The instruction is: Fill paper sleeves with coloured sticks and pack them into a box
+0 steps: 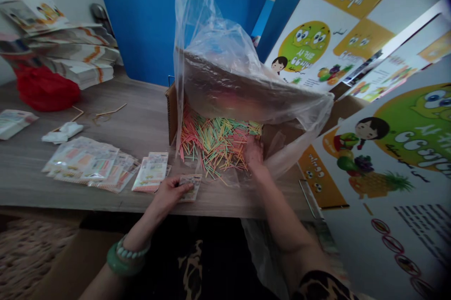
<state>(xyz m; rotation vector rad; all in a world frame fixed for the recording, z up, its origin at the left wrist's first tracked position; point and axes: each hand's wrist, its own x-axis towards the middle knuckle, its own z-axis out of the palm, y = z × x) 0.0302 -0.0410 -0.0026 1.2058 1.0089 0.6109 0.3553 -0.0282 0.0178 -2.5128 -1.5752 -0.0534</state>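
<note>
My left hand (pixel 173 189) pinches a small printed plastic packet (pixel 195 192) between thumb and fingers at the table's front edge. My right hand (pixel 253 152) reaches into the right side of a heap of thin coloured sticks (pixel 214 142), pink, green and yellow. Its fingers are blurred and partly among the sticks, so their grip is hidden. The heap lies in a cardboard box (pixel 172 114) lined with a clear plastic bag (pixel 218 32), and some sticks spill toward me. Just left of my left hand is a small stack of similar packets (pixel 152 171).
More packets (pixel 84 161) are spread on the table (pixel 141 117) at the left, near a crumpled white tissue (pixel 63 132). Farther back are a red bag (pixel 47 88) and stacked white bundles (pixel 84 58). Large printed cartons (pixel 387 150) crowd the right side. A blue panel (pixel 141 18) stands behind.
</note>
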